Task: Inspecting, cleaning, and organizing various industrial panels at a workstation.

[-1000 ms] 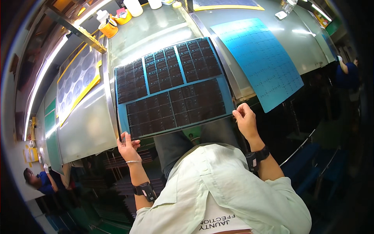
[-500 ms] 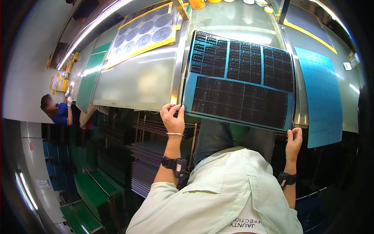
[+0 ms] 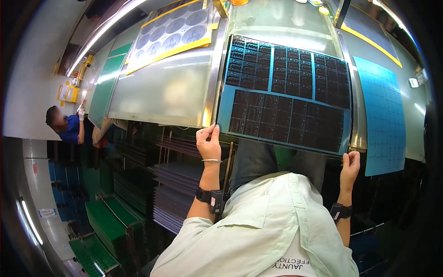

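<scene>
A large dark film sheet (image 3: pixel 288 99) with blue borders and rows of black panels lies over the front of the middle work table, its near edge reaching past the table's front. My left hand (image 3: pixel 209 142) pinches its near left corner between thumb and fingertips. At the near right corner, my right hand (image 3: pixel 350 165) grips the sheet the same way. Both hands are closed, and the sheet is tilted slightly down to the right. Whether another panel lies beneath it, I cannot tell.
To the right lies a light blue sheet (image 3: pixel 382 115). On the left table are a yellow-edged film with round patterns (image 3: pixel 170 34) and a green panel (image 3: pixel 110 78). Racks of stacked panels (image 3: pixel 173 194) stand below left. A co-worker (image 3: pixel 69 127) in blue works far left.
My left hand has shifted slightly right along with the view, still at the sheet's corner. Both hands keep their grip. The sheet has hardly moved.
</scene>
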The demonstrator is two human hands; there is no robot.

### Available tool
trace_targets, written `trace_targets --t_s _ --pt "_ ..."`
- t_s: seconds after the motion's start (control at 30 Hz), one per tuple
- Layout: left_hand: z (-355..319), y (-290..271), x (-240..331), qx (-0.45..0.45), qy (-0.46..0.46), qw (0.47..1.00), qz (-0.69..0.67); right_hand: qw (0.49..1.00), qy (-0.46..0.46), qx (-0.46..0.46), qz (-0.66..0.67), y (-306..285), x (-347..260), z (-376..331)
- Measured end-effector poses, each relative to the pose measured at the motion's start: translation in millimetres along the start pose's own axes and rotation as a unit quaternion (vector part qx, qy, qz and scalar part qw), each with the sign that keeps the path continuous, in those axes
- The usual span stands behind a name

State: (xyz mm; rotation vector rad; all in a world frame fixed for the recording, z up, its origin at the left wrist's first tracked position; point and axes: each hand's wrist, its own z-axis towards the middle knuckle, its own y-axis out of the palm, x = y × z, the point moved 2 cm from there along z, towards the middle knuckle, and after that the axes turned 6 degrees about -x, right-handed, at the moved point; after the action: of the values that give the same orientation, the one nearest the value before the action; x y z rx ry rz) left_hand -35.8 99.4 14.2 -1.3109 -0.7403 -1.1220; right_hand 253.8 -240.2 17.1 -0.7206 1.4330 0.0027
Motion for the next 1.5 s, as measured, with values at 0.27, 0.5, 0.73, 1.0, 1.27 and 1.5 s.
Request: trace_targets --t_s 0.27,0.5,0.73,1.0,1.27,1.5 --pt "-2.3 11.5 -7.2 0.005 -0.019 0.996 -0.089 1.000 -0.011 -0.004 0.002 1.7 7.9 2.4" --pt "-1.1 1.6 -7.0 -0.049 0.046 0.998 -0.012 0.956 -0.120 -0.050 -0.263 -15.1 -62.2 -1.6" --pt "-1.4 -9.8 43.0 -0.055 0.244 0.878 0.408 0.831 -0.329 -0.043 -0.446 18.8 -82.6 135.9" --pt "22.6 -12.7 56.8 -0.204 0.329 0.827 0.408 0.840 -0.282 -0.016 -0.463 60.6 -72.5 251.5" --pt "116.6 86.2 65.1 -0.276 0.380 0.793 0.389 0.833 -0.307 0.065 -0.455 67.3 -72.1 239.7" --pt "192.0 178.3 47.1 -0.200 0.230 0.840 0.450 0.833 -0.304 0.055 -0.459 62.0 -64.0 240.2"
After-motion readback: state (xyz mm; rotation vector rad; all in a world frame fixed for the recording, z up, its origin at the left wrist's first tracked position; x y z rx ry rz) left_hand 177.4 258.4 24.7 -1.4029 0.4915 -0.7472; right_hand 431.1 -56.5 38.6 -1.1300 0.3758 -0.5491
